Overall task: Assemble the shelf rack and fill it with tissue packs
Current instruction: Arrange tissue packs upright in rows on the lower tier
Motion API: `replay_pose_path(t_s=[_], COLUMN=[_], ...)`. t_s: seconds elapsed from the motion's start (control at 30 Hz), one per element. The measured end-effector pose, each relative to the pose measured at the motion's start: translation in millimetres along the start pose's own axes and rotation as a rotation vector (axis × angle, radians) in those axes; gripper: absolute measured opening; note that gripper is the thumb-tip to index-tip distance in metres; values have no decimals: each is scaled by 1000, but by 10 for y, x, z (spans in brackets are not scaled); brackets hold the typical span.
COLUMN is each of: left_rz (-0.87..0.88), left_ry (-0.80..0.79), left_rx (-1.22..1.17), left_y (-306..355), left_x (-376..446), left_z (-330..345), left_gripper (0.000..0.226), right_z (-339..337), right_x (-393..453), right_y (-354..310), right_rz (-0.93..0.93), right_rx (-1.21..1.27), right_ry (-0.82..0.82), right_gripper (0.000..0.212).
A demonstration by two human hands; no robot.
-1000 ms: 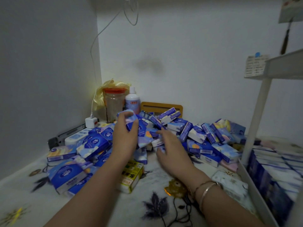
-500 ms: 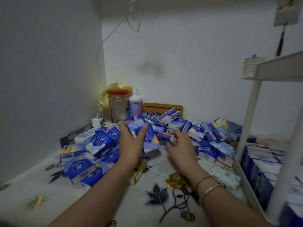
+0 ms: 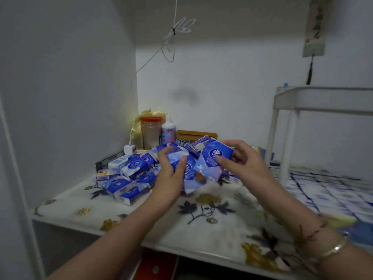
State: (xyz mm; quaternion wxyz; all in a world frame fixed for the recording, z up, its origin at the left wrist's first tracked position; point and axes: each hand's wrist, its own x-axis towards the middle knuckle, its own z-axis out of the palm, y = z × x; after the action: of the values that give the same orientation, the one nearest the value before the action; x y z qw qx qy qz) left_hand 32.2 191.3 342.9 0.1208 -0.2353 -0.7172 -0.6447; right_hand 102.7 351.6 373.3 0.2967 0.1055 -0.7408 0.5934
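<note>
A heap of blue tissue packs (image 3: pixel 129 174) lies on the flower-patterned tabletop (image 3: pixel 201 223) near the back corner. My left hand (image 3: pixel 171 178) grips a bundle of packs (image 3: pixel 187 166) lifted above the table. My right hand (image 3: pixel 244 164) pinches a blue pack (image 3: pixel 216 154) at the top of the same bundle. The white shelf rack (image 3: pixel 282 126) stands at the right. Its lower tier (image 3: pixel 327 190) is lined with rows of packs, and its upper tier shows only its rim.
A clear jar with an orange lid (image 3: pixel 150 132), a white bottle (image 3: pixel 168 131) and a yellow bag stand in the back corner. A power strip (image 3: pixel 117 161) with a white plug lies along the left wall. A wooden frame (image 3: pixel 196 135) leans behind the heap.
Both hands gathered packs from the heap and lifted them as one bundle. The view drew back and swung right, bringing the table's front edge and more of the rack into sight.
</note>
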Motion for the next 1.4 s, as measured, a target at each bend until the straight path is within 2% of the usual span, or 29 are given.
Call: replay_pose_path(t_s=[0.13,0.23,0.3,0.4,0.5,0.57,0.67,0.73,0.83,0.93,1.0,1.1,1.23,1.33,1.4], left_rz=[-8,-40,-65,-72,-59,-37,-10,30,151,222,307,518,549,602,631], left_ry=[-150,-167,-130,-236,-391,-480,-612,-635,-579,-673,-747,-749,-937,-993,-973], left_rx=[-66,-117,-242,-275,-213,-259,-299,-224,26,77,211,479,787,960,988], left_y=[237,417,521,629,809,878,990,1022,995,1017,1079,968,805,669,641], left_x=[-310,-414,-474,-617,-806,-834,-904,-863,-709,-620,-608,-525,-506,-507,-500], left_z=[192,421,546,738,872,1014,1332,1609,2065,2337,2370,2395,2416,2423,2430], left_gripper=[28,26,21,39,53,62,64,61,50,41,48,53,96,92,87], right_z=[-242,-410,-525,-724,-943,-1082,-1382,-1604,-1913,-2201,-2393,-2591,-2710,-2749,-2810], right_x=[-281,-468,-576,-711,-847,-913,-969,-1016,-1108,-1153,-1168,-1185,-1202,-1196,-1189], right_y=[-164,-238,-276,-352,-451,-469,-443,-443,-488,-460,-397,-248,-25,27,31], right_rz=[16,66,66,64,142,202,236,226,223,236,260,328,358,347,341], right_rx=[-140,-196,-274,-293,-172,28,203,208,155,-7,-104,-237,-134,-46,-24], right_ry=[-122,-187,-197,-135,-172,-189,-72,4,85,208,283,338,377,358,334], right_gripper=[17,19,23,30,48,48,65,68,63,69,73,77,75,61,61])
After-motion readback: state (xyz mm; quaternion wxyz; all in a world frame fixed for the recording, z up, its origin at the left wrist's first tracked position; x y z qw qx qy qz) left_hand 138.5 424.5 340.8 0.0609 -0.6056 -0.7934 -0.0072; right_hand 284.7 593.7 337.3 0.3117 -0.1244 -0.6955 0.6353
